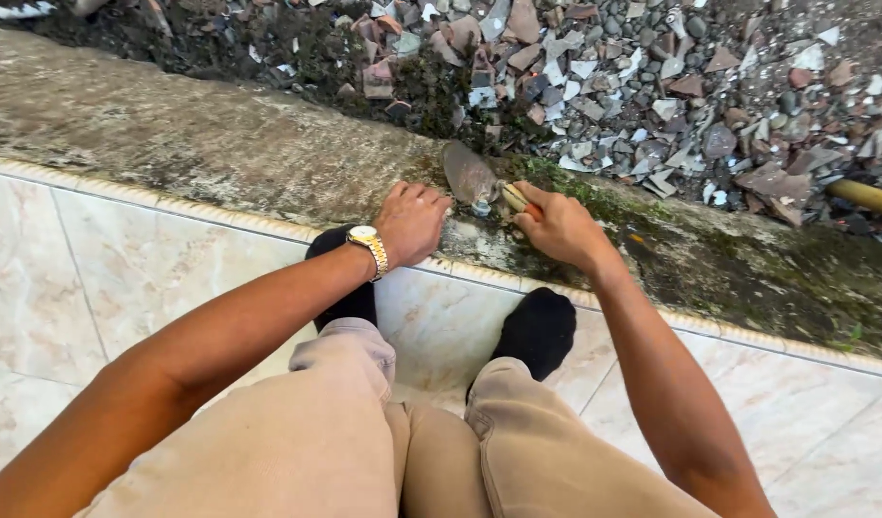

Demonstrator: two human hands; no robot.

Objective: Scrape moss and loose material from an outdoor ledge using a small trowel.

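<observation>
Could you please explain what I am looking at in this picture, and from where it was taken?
The one picture comes from a camera worn on a person's head, looking down at their own arms, knees and black-socked feet. They crouch on a tiled floor at a mossy concrete curb; beyond it lies rubble of stones and tile shards. The right hand grips the pale handle of a trowel, whose blade lies on the curb. The left hand, with a gold watch on its wrist, rests on the curb beside the blade. A yellow pipe shows at the right edge.
</observation>
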